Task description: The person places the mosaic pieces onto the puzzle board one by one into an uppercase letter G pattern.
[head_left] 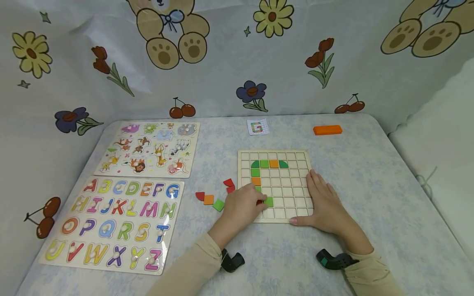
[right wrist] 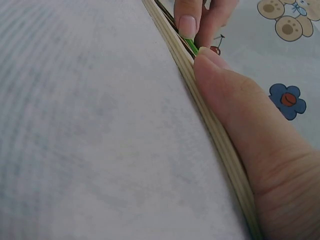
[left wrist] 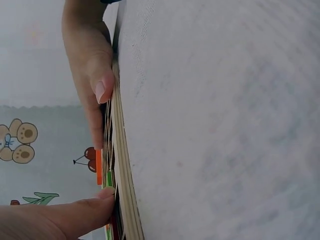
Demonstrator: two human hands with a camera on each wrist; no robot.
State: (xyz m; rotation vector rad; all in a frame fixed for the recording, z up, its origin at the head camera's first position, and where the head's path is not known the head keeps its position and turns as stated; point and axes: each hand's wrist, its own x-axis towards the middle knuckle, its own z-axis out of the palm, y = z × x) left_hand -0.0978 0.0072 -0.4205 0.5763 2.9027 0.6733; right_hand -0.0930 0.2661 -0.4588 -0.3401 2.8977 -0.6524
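A square wooden grid board (head_left: 292,185) lies on the table, bearing green and orange tiles in an angled line, with dark green quarter-round pieces at the top. My left hand (head_left: 240,205) is over its lower left, thumb and index finger pinching a green square tile (head_left: 270,202) at the board's surface. Beside that tile, a red piece (head_left: 260,202) shows partly under the fingers. My right hand (head_left: 327,205) rests spread along the board's right edge, its thumb (right wrist: 230,95) against the near edge.
Loose red, orange and green pieces (head_left: 209,200) lie left of the board. Further left are an alphabet puzzle (head_left: 126,201) and an animal puzzle (head_left: 148,144). Behind the board lie a pattern card (head_left: 258,127) and an orange block (head_left: 327,130).
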